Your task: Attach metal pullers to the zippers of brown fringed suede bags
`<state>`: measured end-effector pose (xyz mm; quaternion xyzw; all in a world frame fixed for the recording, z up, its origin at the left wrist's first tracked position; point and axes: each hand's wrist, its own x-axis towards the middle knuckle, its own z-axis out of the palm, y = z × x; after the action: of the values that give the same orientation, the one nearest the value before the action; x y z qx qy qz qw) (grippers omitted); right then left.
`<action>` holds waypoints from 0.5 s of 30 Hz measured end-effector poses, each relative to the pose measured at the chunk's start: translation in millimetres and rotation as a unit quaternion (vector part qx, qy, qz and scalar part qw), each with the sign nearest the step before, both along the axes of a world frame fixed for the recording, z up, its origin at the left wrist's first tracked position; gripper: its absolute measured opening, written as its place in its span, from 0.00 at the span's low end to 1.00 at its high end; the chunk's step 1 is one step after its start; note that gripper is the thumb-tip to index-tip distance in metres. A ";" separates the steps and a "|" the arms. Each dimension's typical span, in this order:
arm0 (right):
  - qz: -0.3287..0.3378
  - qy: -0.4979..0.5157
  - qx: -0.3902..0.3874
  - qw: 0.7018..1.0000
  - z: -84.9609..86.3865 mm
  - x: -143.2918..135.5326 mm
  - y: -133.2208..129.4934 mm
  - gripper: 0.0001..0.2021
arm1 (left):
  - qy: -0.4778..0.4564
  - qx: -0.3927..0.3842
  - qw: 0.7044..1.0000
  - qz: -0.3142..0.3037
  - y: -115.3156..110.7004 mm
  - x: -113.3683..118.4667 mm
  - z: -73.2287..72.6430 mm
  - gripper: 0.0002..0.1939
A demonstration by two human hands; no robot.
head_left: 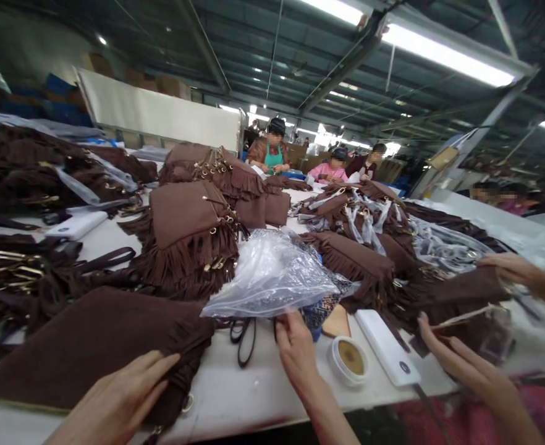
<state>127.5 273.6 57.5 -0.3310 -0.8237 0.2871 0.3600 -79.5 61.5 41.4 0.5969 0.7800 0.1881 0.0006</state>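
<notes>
My left hand (119,392) lies on a dark brown fringed bag (91,346), its fingers stretched out and pressed over the fringe. A small metal ring (188,403) shows at the bag's lower edge. In the middle, my right hand (298,346) has its fingers curled at the front edge of a clear plastic bag (272,272). What its fingertips hold is hidden; a dark bit shows beside them. Just left of that hand lies a thin dark strap loop (245,343). A blue patterned item (321,312) is partly covered by the plastic.
Stacked brown fringed bags (184,216) stand behind. Near my right hand are a round tub (349,360), a tan block (336,321) and a white device (387,346) with a cable. At right, a co-worker's hands (476,371) handle a brown piece (462,293). Other people work farther back.
</notes>
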 end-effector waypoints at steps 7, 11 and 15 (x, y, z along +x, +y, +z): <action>0.079 -0.023 -0.007 0.997 -24.6 -2.5 -25.2 0.08 | 0.012 0.071 0.989 0.132 -3.6 -37.3 14.6 0.16; 0.155 0.057 0.115 0.980 -52.1 -36.6 -69.9 0.11 | -0.071 0.118 0.914 0.382 -37.2 -79.1 27.6 0.18; 0.171 0.082 0.256 0.948 -60.5 -80.3 -102.2 0.13 | -0.187 0.162 0.816 0.522 -75.8 -86.5 26.7 0.15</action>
<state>47.2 171.3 -3.0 -0.0575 -0.8813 0.1496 0.4445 -166.0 -14.3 68.1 0.0452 0.9175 0.3922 -0.0486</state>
